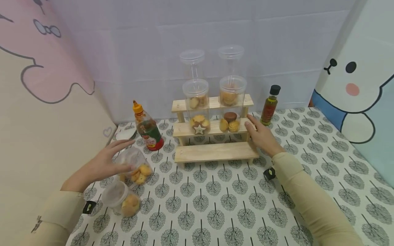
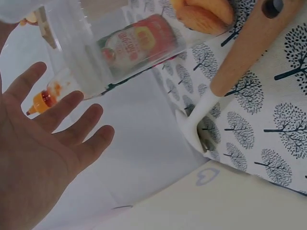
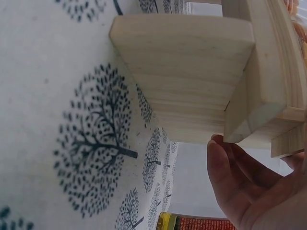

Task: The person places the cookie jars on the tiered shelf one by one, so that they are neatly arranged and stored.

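Pale wooden rack (image 1: 212, 152), three steps, stands mid-table on a tree-print cloth (image 1: 201, 191). Right hand (image 1: 261, 135) is at the rack's right end, level with the middle step: fingers bent, thumb and fingertips gripping the board end; right wrist view shows fingertips against the wood. Left hand (image 1: 106, 160) is out left, fingers straight and spread wide, grasping nothing, beside the near-hand jar (image 1: 139, 160); thumb overlaps it in the head view, can't tell if touching. That jar is clear plastic, on the cloth left of the rack, yellow cookies at its bottom. Second jar (image 1: 123, 200) just beside it, closer to the person, lidded, cookies inside. Rack holds four more lidded clear jars: middle step has a left jar (image 1: 197, 102) with a star-shaped cookie showing and a right jar (image 1: 233, 109) with one brown and some yellow cookies; top step has a rear left jar (image 1: 192, 65) and a rear right jar (image 1: 231, 63), partly hidden behind those. Sauce bottle (image 1: 150, 131), orange cap, stands between left hand and rack, seen through the near-hand jar in left wrist view. White utensil (image 2: 196, 115) with wooden handle (image 2: 254, 50) lies behind that jar. Oil bottle (image 1: 268, 109), black cap, right of rack.
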Demonstrator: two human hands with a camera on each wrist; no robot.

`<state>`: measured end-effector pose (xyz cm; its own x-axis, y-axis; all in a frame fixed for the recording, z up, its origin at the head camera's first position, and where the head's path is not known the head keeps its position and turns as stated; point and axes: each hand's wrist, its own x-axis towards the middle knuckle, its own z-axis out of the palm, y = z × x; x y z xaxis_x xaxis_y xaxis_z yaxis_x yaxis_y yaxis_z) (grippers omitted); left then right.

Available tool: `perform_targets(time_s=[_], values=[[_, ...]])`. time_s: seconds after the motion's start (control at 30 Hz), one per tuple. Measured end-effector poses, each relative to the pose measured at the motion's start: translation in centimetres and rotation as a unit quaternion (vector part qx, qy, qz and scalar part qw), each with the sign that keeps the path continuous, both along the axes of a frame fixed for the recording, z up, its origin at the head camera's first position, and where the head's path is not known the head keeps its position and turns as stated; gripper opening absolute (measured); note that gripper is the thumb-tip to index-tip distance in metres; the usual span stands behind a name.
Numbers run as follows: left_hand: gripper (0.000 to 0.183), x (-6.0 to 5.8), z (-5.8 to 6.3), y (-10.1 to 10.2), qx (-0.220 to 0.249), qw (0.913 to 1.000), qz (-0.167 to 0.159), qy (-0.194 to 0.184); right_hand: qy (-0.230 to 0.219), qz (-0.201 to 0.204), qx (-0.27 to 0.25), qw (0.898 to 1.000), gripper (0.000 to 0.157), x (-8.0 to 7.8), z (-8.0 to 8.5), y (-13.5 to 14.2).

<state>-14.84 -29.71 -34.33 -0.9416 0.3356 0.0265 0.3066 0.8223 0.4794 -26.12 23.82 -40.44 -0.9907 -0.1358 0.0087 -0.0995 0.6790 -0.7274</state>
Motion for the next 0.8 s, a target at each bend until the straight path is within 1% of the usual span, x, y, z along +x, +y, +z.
perform_targets(time_s=[0.13, 0.3, 0.57, 0.8], values=[[0.089, -0.2, -0.7, -0.3, 0.008, 0.9998, -0.008, -0.014, -0.002, -0.004, 0.004, 1.000, 0.072, -0.1, 0.1, 0.0], [0.089, -0.2, -1.0, -0.3, -0.010, 0.9995, -0.004, -0.029, -0.008, -0.004, 0.004, 1.000, 0.073, -0.1, 0.1, 0.0], [0.086, -0.2, -1.8, -0.4, -0.016, 0.9994, -0.023, -0.021, -0.015, -0.007, 0.005, 1.000, 0.074, 0.1, 0.4, -0.2], [0.086, -0.2, -1.8, -0.5, -0.017, 0.9993, -0.021, -0.024, -0.015, -0.001, 0.004, 1.000, 0.073, 0.1, 0.3, -0.1]])
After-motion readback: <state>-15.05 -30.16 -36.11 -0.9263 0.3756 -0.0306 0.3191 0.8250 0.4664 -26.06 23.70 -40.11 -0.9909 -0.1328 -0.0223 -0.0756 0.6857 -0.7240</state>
